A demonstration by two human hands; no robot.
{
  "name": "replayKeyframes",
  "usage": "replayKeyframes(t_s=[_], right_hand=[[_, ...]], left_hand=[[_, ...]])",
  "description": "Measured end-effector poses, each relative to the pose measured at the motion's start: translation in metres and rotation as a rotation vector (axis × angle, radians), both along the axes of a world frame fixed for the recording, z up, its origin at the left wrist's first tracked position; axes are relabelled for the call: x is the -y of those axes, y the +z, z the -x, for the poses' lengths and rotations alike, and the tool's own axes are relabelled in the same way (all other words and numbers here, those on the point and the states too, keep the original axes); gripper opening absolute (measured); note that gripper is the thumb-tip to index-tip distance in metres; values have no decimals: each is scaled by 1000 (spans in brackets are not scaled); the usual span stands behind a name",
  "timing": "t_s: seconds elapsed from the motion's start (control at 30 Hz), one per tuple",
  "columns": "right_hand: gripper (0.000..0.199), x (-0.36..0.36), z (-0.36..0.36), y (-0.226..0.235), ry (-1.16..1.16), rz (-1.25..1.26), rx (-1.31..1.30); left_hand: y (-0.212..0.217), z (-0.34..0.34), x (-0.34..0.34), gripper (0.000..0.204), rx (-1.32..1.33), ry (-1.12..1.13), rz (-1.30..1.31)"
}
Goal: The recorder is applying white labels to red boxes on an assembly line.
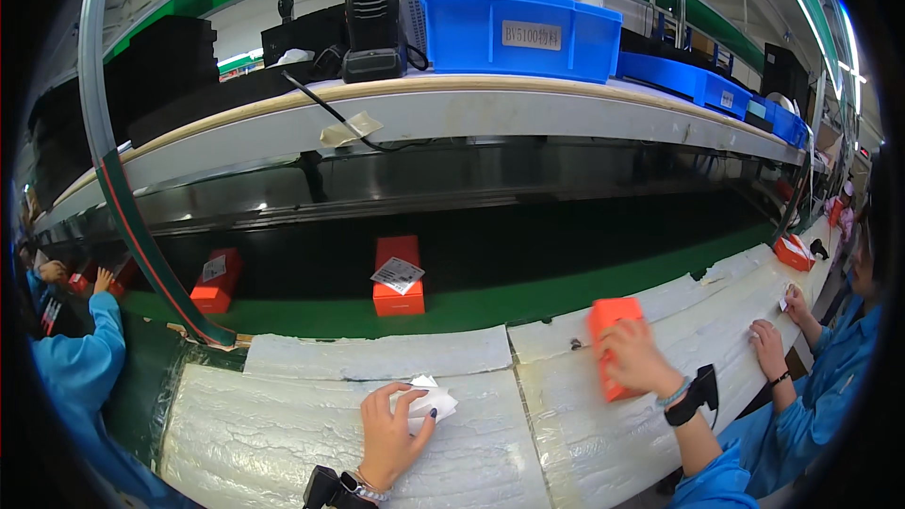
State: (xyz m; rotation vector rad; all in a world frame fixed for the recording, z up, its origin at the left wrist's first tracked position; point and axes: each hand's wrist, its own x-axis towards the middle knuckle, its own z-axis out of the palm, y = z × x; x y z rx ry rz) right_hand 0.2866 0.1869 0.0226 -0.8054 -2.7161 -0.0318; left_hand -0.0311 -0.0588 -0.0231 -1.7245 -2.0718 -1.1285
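My left hand (394,434) is over the plastic-covered worktop (283,434), its fingers curled round a crumpled white piece of paper or cloth (436,400). To the right, my right hand (639,358) grips an orange-red box (615,313) from above, slightly smeared by motion. Part of the box's top is hidden under the fingers. Whether the box rests on the worktop or is just above it, I cannot tell.
Beyond the worktop runs a green conveyor belt (528,273) carrying red boxes with white labels, one (398,287) ahead of me. A blue bin (518,33) and a walkie-talkie (373,24) stand on the shelf above. Co-workers in blue sleeves (90,358) flank me.
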Motion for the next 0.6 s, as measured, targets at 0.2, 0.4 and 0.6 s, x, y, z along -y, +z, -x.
replayKeyframes(t_s=[0.2, 0.4, 0.6], right_hand=[[31, -35, 30, -3, -81, -198, -84], [53, -25, 203, -19, 157, 84, -177], [76, -1, 319, -29, -154, 48, -159]], left_hand=[[-4, -2, 3, 43, -40, -65, 67], [-4, -6, 3, 40, -111, -125, 49], [-13, -8, 0, 26, -115, -170, 64]])
